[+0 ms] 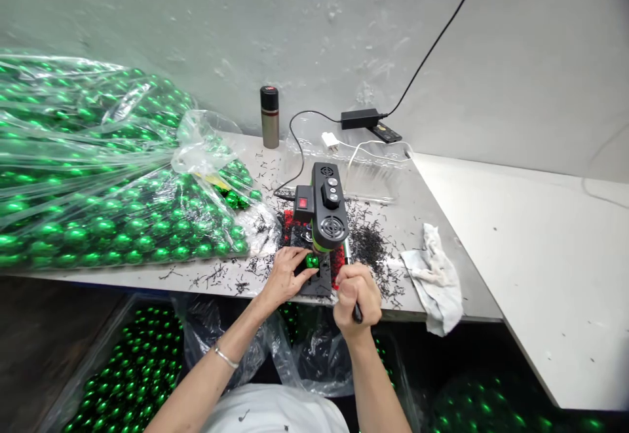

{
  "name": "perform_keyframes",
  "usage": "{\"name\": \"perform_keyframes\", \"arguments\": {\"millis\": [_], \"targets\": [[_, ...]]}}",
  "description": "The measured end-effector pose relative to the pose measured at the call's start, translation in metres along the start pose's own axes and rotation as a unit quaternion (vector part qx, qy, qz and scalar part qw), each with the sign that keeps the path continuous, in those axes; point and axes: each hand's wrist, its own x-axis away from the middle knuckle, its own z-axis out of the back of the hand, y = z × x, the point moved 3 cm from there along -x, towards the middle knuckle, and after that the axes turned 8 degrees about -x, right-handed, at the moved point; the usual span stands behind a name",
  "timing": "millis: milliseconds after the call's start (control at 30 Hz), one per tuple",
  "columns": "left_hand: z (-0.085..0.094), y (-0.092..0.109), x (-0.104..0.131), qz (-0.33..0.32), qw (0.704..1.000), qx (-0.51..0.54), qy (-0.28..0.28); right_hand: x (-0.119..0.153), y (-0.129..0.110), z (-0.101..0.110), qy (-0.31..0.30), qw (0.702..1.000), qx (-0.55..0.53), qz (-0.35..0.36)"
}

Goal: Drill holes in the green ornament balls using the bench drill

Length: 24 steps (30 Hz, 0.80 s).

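Now, in the head view, a person's left hand [284,280] pinches a glossy green ball [312,261] between thumb and fingers, over a flat black base plate [322,285] at the near end of a black machine [324,200] with round fan grilles. The right hand [361,295] is clenched around a black lever handle [358,315] beside it. Holding the ball in position looks to be the step in hand; the next move appears to call for a steady ball and an even stroke. Short black strips [368,243] litter the grey surface [417,204].
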Motion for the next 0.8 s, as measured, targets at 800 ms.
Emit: {"name": "perform_keyframes", "arguments": {"millis": [800], "targets": [[-0.005, -0.004, -0.001, -0.025, 0.999, -0.002, 0.031, 0.033, 0.022, -0.007, -0.028, 0.998, 0.030, 0.051]]}}
